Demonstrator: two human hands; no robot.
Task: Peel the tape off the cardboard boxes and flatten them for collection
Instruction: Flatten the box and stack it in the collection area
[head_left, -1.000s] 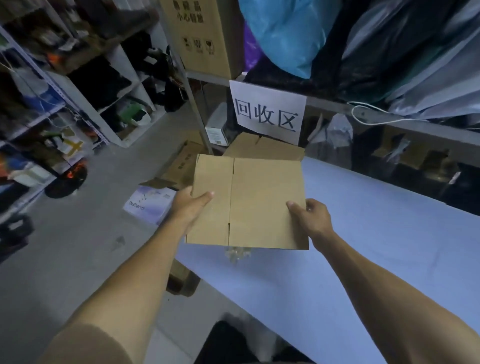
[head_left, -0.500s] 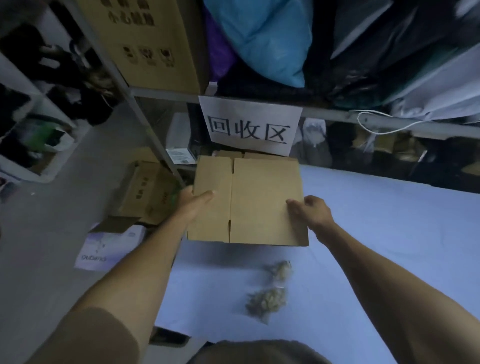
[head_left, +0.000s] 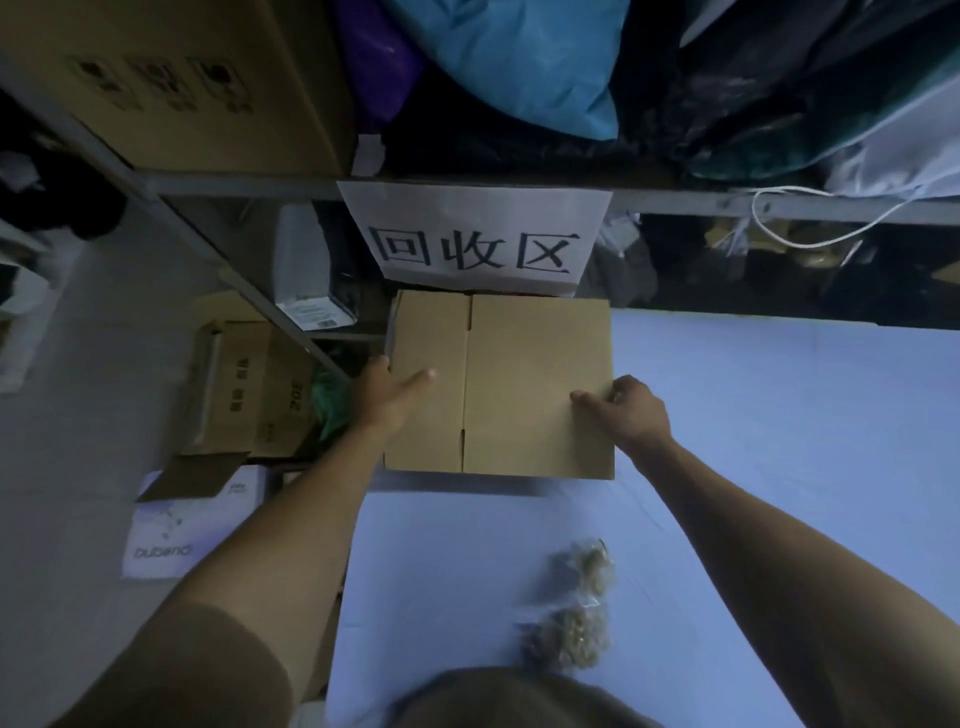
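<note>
A flattened brown cardboard box lies at the far left corner of the light blue table, just under the white paper sign. My left hand grips its left edge, thumb on top. My right hand grips the right edge with curled fingers, thumb on the top face. The box seems to rest on another flat piece of cardboard whose edge shows at the far left corner.
Two small clear bags of brownish bits lie on the table near me. On the floor to the left stand an open brown carton and a white box. A metal shelf packed with a large carton and bags rises behind.
Both hands have carried the flat box forward and down to the table's far left corner under the sign. The view has tilted down, and the two small bags came into sight.
</note>
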